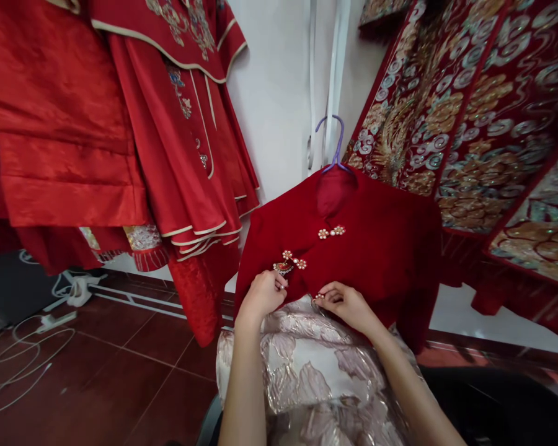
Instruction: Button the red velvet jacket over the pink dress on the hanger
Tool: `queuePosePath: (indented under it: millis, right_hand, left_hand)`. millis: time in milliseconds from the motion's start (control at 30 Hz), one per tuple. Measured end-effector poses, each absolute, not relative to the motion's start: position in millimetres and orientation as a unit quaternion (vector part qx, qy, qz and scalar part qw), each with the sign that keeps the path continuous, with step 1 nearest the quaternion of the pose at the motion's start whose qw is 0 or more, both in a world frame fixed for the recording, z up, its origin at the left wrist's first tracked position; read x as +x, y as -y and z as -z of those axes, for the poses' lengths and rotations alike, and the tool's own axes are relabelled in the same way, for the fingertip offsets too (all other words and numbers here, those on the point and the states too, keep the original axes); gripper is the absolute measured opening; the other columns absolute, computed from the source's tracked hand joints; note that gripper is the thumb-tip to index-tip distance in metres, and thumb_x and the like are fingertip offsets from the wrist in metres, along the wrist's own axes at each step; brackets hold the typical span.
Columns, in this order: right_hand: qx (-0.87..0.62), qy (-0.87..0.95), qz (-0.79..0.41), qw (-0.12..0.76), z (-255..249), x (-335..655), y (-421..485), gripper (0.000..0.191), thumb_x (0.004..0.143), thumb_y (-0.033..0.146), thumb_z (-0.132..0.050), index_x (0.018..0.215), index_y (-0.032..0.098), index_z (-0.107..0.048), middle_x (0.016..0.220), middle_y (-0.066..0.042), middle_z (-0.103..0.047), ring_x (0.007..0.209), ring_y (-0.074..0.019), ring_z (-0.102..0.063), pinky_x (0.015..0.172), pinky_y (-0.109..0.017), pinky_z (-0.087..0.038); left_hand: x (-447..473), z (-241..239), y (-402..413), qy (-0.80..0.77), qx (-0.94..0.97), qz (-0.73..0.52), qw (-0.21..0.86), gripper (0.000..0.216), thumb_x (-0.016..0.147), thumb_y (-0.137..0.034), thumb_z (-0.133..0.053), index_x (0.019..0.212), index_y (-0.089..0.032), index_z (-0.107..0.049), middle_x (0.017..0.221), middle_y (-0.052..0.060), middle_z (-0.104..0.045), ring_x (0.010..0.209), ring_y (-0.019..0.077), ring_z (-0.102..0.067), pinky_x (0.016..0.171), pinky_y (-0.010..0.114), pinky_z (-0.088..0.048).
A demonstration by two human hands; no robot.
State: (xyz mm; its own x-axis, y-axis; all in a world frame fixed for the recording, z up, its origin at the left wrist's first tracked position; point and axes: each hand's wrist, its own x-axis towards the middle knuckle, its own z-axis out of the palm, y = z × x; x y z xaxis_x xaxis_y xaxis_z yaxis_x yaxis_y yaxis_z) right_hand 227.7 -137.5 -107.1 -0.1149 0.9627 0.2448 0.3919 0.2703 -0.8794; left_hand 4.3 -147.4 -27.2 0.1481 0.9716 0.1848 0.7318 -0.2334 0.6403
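A dark red velvet jacket [376, 248] lies before me on a purple hanger [337, 145], its lower part across my lap. Two flower-shaped bead clasps show on its front: the upper clasp [332, 232] is fastened, and the lower clasp [294, 259] sits beside a fan-shaped brooch [283, 267]. My left hand [264, 296] is closed in a pinch at the jacket's left front edge, just under the brooch. With bent fingers, my right hand [343, 303] pinches a small beaded flower clasp [319, 297] at the opposite edge. Pale floral brocade fabric [307, 365] spreads under both forearms.
Red garments [181, 124] hang on the left, and heavily embroidered ones [483, 136] on the right. A white cable [16, 356] and a power strip [56, 322] lie on the tiled floor [134, 378]. White rack poles [335, 68] stand behind the hanger.
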Motion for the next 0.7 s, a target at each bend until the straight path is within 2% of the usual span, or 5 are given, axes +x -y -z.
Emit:
queuePosePath:
  millis: [100, 233, 400, 533, 700]
  right_hand:
    - [-0.496, 0.662, -0.368, 0.424, 109, 231, 134, 0.025, 0.071, 0.038, -0.071, 0.083, 0.017, -0.065, 0.077, -0.005, -0.069, 0.067, -0.0151, -0.064, 0.067, -0.028, -0.051]
    - [-0.48, 0.65, -0.421, 0.412, 100, 236, 140, 0.026, 0.069, 0.039, -0.072, 0.081, 0.016, -0.065, 0.077, -0.006, -0.07, 0.067, -0.0167, -0.064, 0.065, -0.031, -0.054]
    - [-0.423, 0.642, -0.49, 0.412, 78, 221, 155, 0.031, 0.068, 0.041, -0.073, 0.083, 0.015, -0.065, 0.078, -0.006, -0.069, 0.072, -0.0168, -0.065, 0.065, -0.031, -0.056]
    - [-0.441, 0.637, -0.414, 0.478, 75, 190, 150, 0.028, 0.071, 0.04, -0.071, 0.081, 0.014, -0.064, 0.075, -0.006, -0.068, 0.067, -0.0156, -0.063, 0.065, -0.029, -0.054]
    - [-0.474, 0.613, -0.312, 0.55, 81, 166, 139, 0.024, 0.075, 0.039, -0.066, 0.08, 0.016, -0.061, 0.076, -0.005, -0.067, 0.07, -0.0167, -0.063, 0.063, -0.027, -0.052]
  left_hand:
    - [6, 26, 150, -0.609, 0.718, -0.273, 0.198, 0.025, 0.066, -0.002, -0.058, 0.083, -0.015, -0.07, 0.087, 0.007, -0.072, 0.081, 0.0158, -0.066, 0.076, 0.023, -0.048]
    - [12, 31, 151, -0.634, 0.7, -0.277, 0.179, 0.025, 0.064, 0.0, -0.057, 0.077, -0.017, -0.07, 0.086, 0.007, -0.073, 0.083, 0.0173, -0.067, 0.076, 0.023, -0.048]
    - [21, 33, 146, -0.649, 0.662, -0.296, 0.23, 0.017, 0.063, -0.007, -0.062, 0.075, -0.017, -0.07, 0.079, 0.005, -0.073, 0.077, 0.0167, -0.069, 0.072, 0.022, -0.049]
    - [23, 32, 143, -0.638, 0.649, -0.307, 0.278, 0.013, 0.063, -0.012, -0.066, 0.075, -0.015, -0.07, 0.077, 0.005, -0.074, 0.073, 0.0159, -0.068, 0.067, 0.021, -0.049]
    - [21, 37, 138, -0.637, 0.62, -0.35, 0.295, 0.01, 0.066, -0.018, -0.068, 0.075, -0.015, -0.071, 0.075, 0.007, -0.074, 0.072, 0.0173, -0.069, 0.066, 0.022, -0.05]
